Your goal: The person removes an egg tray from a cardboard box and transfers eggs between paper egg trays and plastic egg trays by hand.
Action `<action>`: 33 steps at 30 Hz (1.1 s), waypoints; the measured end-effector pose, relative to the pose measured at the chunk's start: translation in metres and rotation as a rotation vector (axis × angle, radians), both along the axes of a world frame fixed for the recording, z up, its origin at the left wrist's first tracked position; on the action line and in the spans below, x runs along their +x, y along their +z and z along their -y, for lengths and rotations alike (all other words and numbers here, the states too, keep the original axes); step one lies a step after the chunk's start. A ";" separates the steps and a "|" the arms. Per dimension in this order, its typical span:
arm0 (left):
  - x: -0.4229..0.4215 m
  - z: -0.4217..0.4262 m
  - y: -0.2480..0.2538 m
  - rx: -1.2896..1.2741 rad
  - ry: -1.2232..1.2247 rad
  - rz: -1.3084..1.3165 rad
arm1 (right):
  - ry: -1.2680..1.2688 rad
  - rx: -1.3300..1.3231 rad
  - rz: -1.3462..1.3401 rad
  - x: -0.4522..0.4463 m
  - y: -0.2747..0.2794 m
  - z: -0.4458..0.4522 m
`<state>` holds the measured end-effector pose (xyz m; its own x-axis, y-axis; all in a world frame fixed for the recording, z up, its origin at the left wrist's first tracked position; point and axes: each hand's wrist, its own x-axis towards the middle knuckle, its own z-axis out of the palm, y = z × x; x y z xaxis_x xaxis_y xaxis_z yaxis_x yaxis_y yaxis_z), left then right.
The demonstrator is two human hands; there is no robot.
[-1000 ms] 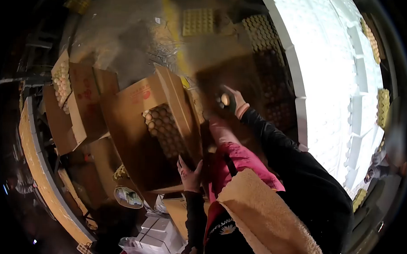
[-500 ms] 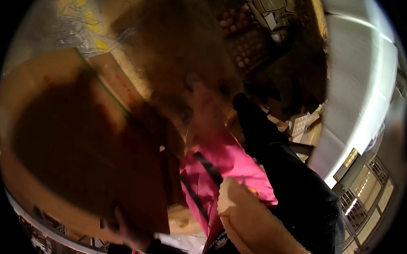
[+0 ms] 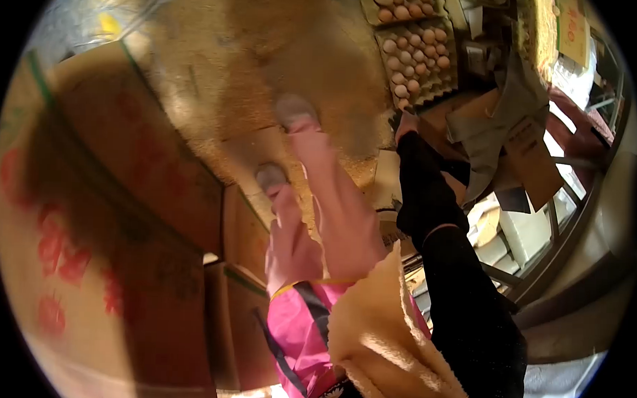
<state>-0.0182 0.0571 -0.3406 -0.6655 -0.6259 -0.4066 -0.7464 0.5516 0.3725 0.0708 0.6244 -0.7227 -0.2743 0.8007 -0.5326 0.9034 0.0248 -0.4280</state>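
Observation:
My right hand (image 3: 407, 123), at the end of a black sleeve, reaches to the near corner of an egg tray (image 3: 445, 83). Its fingertips lie by the nearest eggs (image 3: 404, 103); the fingers are too small and partly hidden to show whether they grip anything. Brown and pale eggs fill part of this tray, with some cups bare on its right side. Beyond it sits a second egg tray (image 3: 371, 10) with several more eggs. My left hand is out of view.
Large cardboard boxes (image 3: 154, 277) with red writing stand on the left. A grey sheet (image 3: 486, 128) and torn cardboard (image 3: 534, 157) lie right of my arm, near a metal frame (image 3: 566, 253). My shoes (image 3: 295, 111) stand on a dusty floor (image 3: 217, 90).
The view has shifted and brightened. My right arm now reaches to the egg tray, which appears nearer. My left hand, earlier against a large cardboard box at the bottom, has left the view.

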 end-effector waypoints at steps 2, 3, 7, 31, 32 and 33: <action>-0.006 0.019 0.029 0.009 0.039 -0.072 | -0.248 -0.195 -0.238 -0.010 0.004 0.028; -0.011 0.029 0.048 0.006 0.068 -0.116 | -0.333 -0.314 -0.338 -0.021 0.008 0.053; -0.032 0.060 0.122 0.081 0.148 -0.256 | -0.135 -0.636 -0.497 -0.119 0.120 0.209; -0.202 0.298 0.002 0.253 -0.158 -0.034 | 0.446 -0.375 -0.393 -0.379 0.235 0.641; -0.221 0.305 -0.010 0.245 -0.182 0.011 | 0.457 -0.363 -0.383 -0.389 0.230 0.623; -0.239 0.313 -0.022 0.241 -0.195 0.049 | 0.475 -0.361 -0.383 -0.399 0.226 0.611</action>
<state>-0.2567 -0.2558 -0.3622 -0.7396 -0.3697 -0.5625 -0.6553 0.5864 0.4762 -0.3286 0.0132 -0.4965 -0.7711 0.3397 -0.5385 0.6145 0.1757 -0.7691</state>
